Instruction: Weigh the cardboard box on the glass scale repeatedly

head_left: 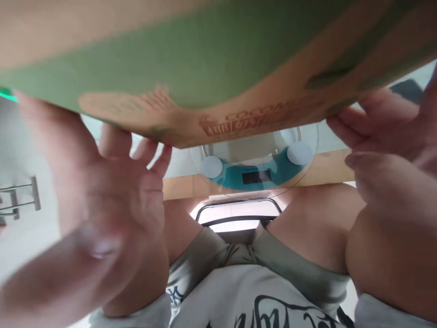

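A large cardboard box (191, 59), printed in green with red lettering low on its face, fills the upper part of the head view, close to the camera. My left hand (112, 191) has its fingertips under the box's lower left edge, while its thumb points away, off the box. On the other side, my right hand (392, 132) has its fingers at the lower right edge. Both hands support the box between them. Below and behind it lies a round glass scale (225, 180) with a teal band and a dark display; the box hides its far part.
The scale rests at the near edge of a table with a wooden rim (336, 166). Beneath that edge are my legs and a dark metal frame (239, 202). A metal rack-like object (23, 196) stands at the far left. A dark object (408, 90) lies behind my right hand.
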`<move>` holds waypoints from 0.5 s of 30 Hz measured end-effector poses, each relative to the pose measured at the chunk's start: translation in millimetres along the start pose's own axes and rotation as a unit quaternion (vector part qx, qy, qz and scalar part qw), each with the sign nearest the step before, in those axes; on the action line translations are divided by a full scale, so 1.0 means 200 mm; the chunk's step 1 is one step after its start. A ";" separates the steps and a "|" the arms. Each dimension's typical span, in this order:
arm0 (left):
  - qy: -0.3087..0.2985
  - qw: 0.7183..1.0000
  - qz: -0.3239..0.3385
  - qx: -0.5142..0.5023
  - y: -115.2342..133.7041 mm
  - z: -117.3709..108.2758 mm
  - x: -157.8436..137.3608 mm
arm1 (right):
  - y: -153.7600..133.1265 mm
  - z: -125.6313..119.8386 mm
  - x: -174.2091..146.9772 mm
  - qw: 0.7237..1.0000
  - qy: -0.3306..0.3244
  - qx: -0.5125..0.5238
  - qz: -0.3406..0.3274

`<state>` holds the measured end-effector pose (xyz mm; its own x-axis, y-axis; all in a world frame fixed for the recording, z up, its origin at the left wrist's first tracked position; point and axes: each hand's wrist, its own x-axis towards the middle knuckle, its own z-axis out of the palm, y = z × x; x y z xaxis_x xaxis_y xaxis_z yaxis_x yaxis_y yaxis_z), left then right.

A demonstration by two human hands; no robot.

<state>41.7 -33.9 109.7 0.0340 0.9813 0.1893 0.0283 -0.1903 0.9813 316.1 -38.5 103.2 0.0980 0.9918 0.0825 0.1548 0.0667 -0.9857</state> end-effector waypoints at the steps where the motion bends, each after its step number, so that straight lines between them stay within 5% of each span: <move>1: -0.020 1.000 0.006 -0.010 -0.01 0.01 -0.02 | 0.02 -0.02 0.00 1.000 -0.025 -0.002 -0.019; 3: -0.038 0.998 0.021 -0.038 -0.04 0.01 -0.04 | 0.05 -0.06 0.00 0.998 -0.059 0.004 -0.034; 10: -0.096 0.991 -0.058 -0.076 -0.09 0.05 -0.14 | 0.18 -0.15 -0.12 1.000 0.017 0.006 -0.002; 15: -0.079 0.993 -0.064 -0.055 -0.14 0.06 -0.15 | 0.23 -0.13 -0.12 1.000 -0.009 0.005 -0.021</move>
<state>50.9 -58.6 76.5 0.1931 0.9791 0.0643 -0.0663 -0.0524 0.9964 347.1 -63.0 60.1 0.0734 0.9898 0.1221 0.1478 0.1103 -0.9828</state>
